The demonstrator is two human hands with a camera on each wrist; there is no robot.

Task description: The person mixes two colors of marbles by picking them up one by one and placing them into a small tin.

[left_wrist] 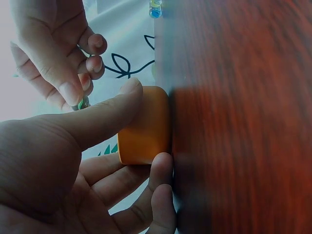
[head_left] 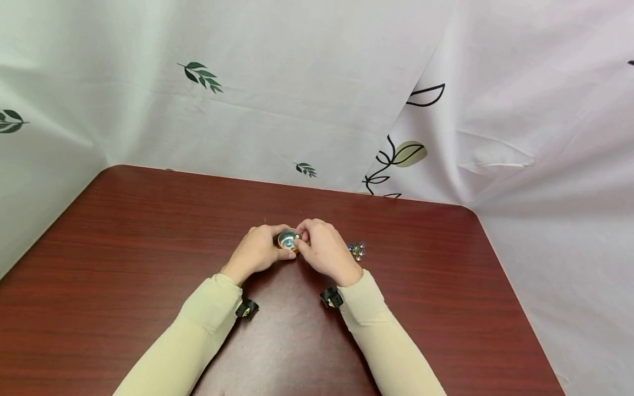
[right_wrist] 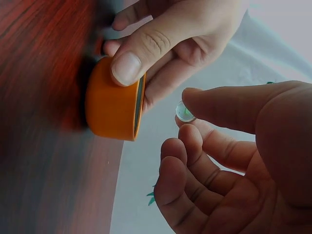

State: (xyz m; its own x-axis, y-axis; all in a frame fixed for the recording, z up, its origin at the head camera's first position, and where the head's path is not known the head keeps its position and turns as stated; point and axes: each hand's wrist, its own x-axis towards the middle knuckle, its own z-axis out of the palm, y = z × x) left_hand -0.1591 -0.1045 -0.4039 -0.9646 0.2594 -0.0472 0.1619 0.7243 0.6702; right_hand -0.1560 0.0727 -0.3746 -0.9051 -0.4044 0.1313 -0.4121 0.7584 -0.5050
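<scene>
A small orange cup [right_wrist: 112, 107] with a shiny silvery inside stands on the table. My left hand [head_left: 255, 250] grips it from the side, the thumb on its near wall and the fingers round the opposite side, as the left wrist view shows. Between thumb and forefinger, my right hand [head_left: 324, 250] pinches a clear glass marble [right_wrist: 184, 113] with green in it. The marble is held just above the cup's rim, apart from it. In the head view, what lies at the bottom of the cup is too small to tell.
Several glass marbles [head_left: 358, 251] lie in a cluster on the table, just right of my right hand. The dark red wooden table [head_left: 421, 308] ends at a white leaf-printed curtain [head_left: 257, 110] behind and on both sides.
</scene>
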